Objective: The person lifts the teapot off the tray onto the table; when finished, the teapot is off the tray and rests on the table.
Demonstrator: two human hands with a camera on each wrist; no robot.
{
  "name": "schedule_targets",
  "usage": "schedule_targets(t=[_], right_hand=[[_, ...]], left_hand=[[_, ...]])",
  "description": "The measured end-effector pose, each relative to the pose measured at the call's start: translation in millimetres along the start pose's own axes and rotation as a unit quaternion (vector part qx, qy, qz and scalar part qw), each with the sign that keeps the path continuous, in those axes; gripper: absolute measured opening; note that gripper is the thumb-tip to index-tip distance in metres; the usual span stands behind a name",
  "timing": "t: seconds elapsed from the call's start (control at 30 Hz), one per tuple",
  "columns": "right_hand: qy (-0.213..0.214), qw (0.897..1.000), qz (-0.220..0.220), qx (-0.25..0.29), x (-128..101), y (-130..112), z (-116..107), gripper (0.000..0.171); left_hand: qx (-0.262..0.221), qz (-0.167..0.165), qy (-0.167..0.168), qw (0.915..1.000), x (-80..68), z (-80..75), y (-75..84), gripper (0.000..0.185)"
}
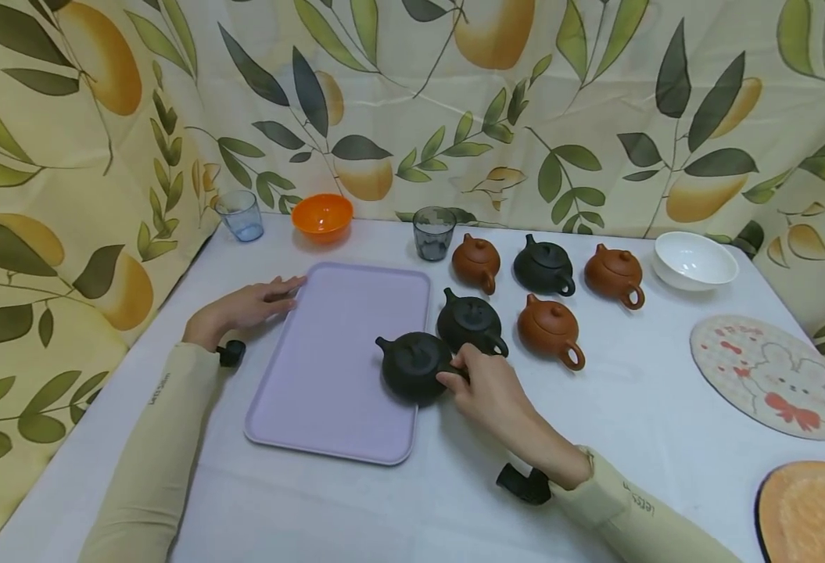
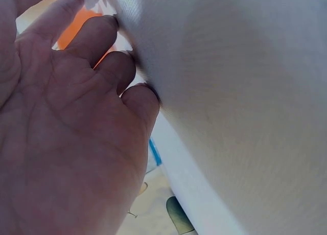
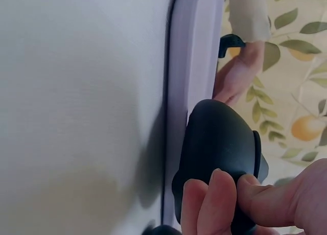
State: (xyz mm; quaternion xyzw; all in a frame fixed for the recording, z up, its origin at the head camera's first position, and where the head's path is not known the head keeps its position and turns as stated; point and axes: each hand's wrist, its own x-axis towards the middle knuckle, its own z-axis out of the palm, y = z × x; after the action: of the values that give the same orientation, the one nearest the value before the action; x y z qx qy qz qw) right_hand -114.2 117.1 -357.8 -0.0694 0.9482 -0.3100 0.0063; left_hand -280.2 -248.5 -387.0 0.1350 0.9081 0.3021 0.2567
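A black teapot (image 1: 412, 365) sits over the right rim of a lilac tray (image 1: 328, 391). My right hand (image 1: 456, 374) pinches its handle between thumb and fingers. In the right wrist view the black teapot (image 3: 219, 148) is up against the tray's rim (image 3: 191, 66), with my fingers (image 3: 212, 199) curled on the handle. I cannot tell whether it rests on the tray or hangs just above it. My left hand (image 1: 280, 291) lies flat on the table, its straight fingers touching the tray's far left corner. In the left wrist view, the left hand (image 2: 120, 76) fills the frame beside the white tablecloth (image 2: 245, 92).
A second black teapot (image 1: 470, 320) and a brown one (image 1: 551, 330) stand right of the tray. Behind them stand a third black teapot (image 1: 544, 267) and two brown ones (image 1: 475, 262) (image 1: 615, 274). Farther out are a white bowl (image 1: 694, 260), an orange bowl (image 1: 322, 216), two glasses (image 1: 240, 215) (image 1: 433, 232) and a rabbit mat (image 1: 771, 375).
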Motion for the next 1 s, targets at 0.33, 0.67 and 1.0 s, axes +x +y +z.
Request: schedule_targets(t=[0.33, 0.67, 1.0], right_hand=[[0.008, 1.000, 0.013, 0.012, -26, 14, -11, 0.017], [-0.002, 0.999, 0.048, 0.023, -57, 36, -26, 0.017], [-0.006, 0.992, 0.121, 0.018, -83, 66, -38, 0.018]], left_hand=[[0.012, -0.010, -0.004, 0.9999, -0.7, 0.4, 0.9, 0.059], [0.014, -0.001, -0.007, 0.9999, -2.0, -0.7, 3.5, 0.059], [0.013, -0.002, -0.008, 0.9999, -1.3, -0.2, 1.9, 0.059]])
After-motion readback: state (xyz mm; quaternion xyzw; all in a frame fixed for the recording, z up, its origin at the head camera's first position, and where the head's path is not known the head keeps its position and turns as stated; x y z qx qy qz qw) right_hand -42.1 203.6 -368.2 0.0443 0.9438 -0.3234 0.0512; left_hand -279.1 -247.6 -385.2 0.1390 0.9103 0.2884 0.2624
